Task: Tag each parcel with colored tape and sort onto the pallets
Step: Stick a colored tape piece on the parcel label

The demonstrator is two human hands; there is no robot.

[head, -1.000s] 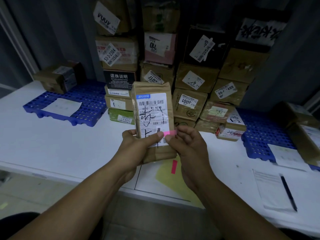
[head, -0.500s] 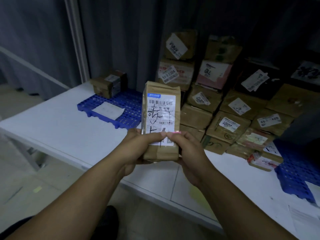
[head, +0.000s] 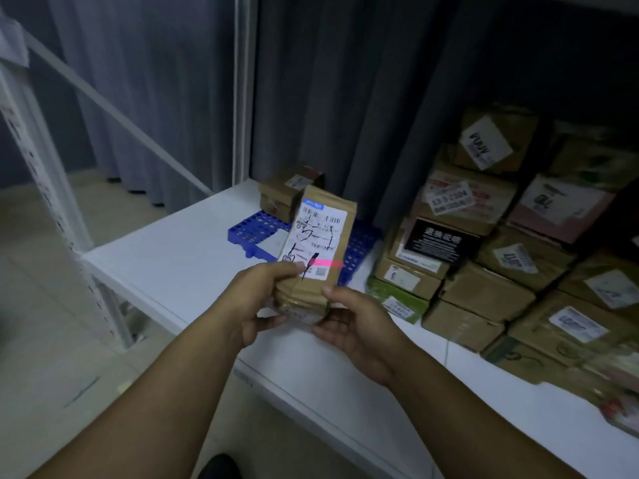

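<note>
Brown paper-wrapped parcel [head: 318,250], blue plastic pallet [head: 257,231], smooth white table [head: 166,257].

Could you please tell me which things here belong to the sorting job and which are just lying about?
Job: parcel gripped by left hand and right hand, pink tape on it, blue pallet, stacked parcels.
Lying about: curtain, white shelf frame.

1. Between left hand [head: 262,299] and right hand [head: 352,323], above the near edge of the table [head: 166,257]: parcel [head: 316,250], upright, leaning slightly right.
2. Across the parcel's lower front, just above both thumbs: tape strip [head: 326,263].
3. Behind the parcel, on the table: pallet [head: 256,229].
4. At the pallet's far end: small box [head: 287,191].
5. Right of the pallet, on the table, before the curtain [head: 345,98]: stacked boxes [head: 484,292].
6. Left of the table: shelf frame [head: 41,188].
</note>
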